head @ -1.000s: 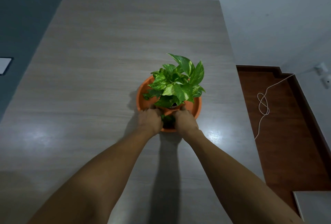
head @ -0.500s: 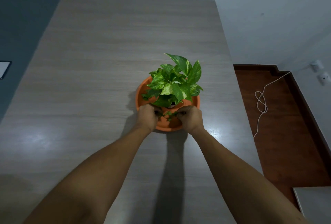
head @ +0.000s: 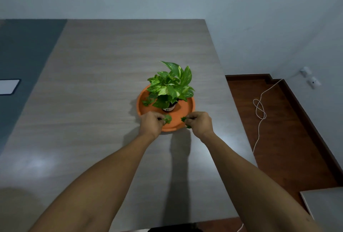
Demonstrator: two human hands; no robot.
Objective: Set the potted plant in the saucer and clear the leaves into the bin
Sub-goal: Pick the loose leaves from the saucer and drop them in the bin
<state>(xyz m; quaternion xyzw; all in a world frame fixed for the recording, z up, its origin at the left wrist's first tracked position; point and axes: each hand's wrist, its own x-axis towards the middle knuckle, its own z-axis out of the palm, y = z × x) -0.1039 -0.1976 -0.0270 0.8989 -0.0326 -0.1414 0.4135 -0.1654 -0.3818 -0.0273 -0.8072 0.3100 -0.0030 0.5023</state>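
A small potted plant (head: 171,85) with green and yellow leaves stands upright in an orange saucer (head: 187,109) on the wooden table (head: 104,83). At the saucer's near rim, my left hand (head: 151,123) pinches a loose green leaf (head: 168,118). My right hand (head: 199,123) pinches another loose leaf (head: 183,119), with a bit of green showing under its fingers. A further loose leaf (head: 145,103) lies at the saucer's left side. No bin is in view.
A white-faced phone or tablet (head: 8,86) lies on the dark strip at the table's left. Right of the table is a red-brown floor with a looped white cord (head: 259,109). A pale surface corner (head: 323,205) shows at the lower right.
Both hands have drawn apart and back from the pot, each now lifting a leaf over the saucer's near rim. The pot's white base has come into sight.
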